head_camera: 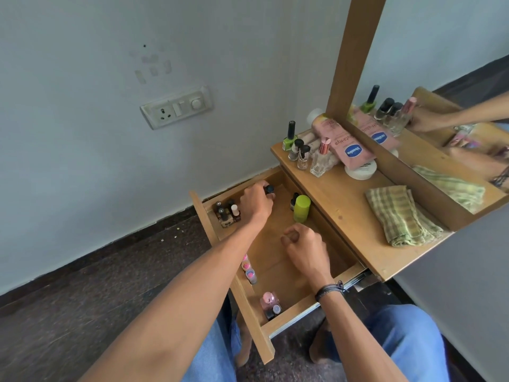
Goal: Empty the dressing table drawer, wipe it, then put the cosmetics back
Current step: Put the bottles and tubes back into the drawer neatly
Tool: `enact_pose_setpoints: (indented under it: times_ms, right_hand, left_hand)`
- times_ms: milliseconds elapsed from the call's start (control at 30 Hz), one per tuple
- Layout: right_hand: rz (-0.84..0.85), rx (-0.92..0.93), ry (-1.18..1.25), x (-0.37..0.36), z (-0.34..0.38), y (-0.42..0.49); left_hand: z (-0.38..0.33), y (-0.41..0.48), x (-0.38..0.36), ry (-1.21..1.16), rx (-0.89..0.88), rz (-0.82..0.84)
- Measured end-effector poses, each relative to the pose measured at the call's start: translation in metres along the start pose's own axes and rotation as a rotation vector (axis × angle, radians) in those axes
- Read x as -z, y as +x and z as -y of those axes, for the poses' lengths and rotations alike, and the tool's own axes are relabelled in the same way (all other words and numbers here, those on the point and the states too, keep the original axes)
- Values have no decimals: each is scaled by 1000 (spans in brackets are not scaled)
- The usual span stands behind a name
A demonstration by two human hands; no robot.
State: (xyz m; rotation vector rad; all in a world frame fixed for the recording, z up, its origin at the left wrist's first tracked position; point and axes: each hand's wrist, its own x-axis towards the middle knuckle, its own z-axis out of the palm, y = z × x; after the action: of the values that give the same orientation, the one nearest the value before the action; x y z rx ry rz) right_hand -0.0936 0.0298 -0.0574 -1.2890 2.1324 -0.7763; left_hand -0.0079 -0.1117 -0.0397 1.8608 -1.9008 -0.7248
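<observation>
The wooden drawer (pixel 286 312) stands pulled out below the dressing table top (pixel 347 205). My left hand (pixel 254 204) reaches into its far end and grips a small black-capped bottle (pixel 269 189). My right hand (pixel 304 250) hovers over the drawer's middle, fingers curled, holding nothing I can see. Inside the drawer are a cluster of nail polish bottles (pixel 227 213) at the far left corner, a lime green container (pixel 301 208), small pink-topped bottles (pixel 249 271) along the left wall and a pink bottle (pixel 269 300) near the front.
On the table top stand a green nail polish (pixel 289 139), several small bottles (pixel 303 155), a pink Vaseline tube (pixel 343 146) on a white jar (pixel 360 170), and a folded green checked cloth (pixel 399 216). A mirror (pixel 451 133) rises behind. My knees sit under the drawer.
</observation>
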Motion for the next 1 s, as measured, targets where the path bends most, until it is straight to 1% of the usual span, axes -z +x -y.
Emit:
enact_pose_setpoints:
  times_ms: [200, 400, 533, 767, 1000]
  right_hand:
    - [-6, 18, 28, -4, -3, 2]
    - [-7, 17, 47, -4, -3, 0]
    - [-5, 16, 48, -2, -2, 0]
    - [-3, 21, 46, -4, -2, 0]
    - [-34, 56, 52, -4, -1, -1]
  left_hand:
    - [0, 6, -7, 19, 14, -32]
    - [2, 4, -7, 136, -116, -78]
    - [1, 2, -4, 172, -158, -99]
    - [3, -2, 3, 149, -193, -85]
    - [8, -10, 10, 96, -236, -143]
